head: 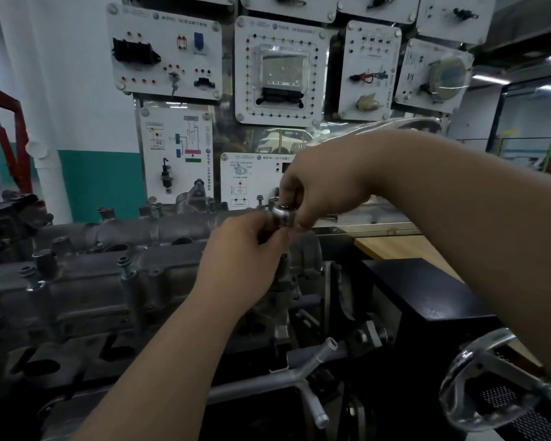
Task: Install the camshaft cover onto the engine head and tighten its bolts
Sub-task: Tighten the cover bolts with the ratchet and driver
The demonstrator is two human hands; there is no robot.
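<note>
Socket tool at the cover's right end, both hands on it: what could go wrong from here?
1. The left hand and right hand bunch around the socket tool, hiding whatever fastener sits under it; if the tool sits crooked, it may slip or cross-thread.
2. Several bolts stand proud along the camshaft cover; tightening this end fully first could seat the cover unevenly.
</note>
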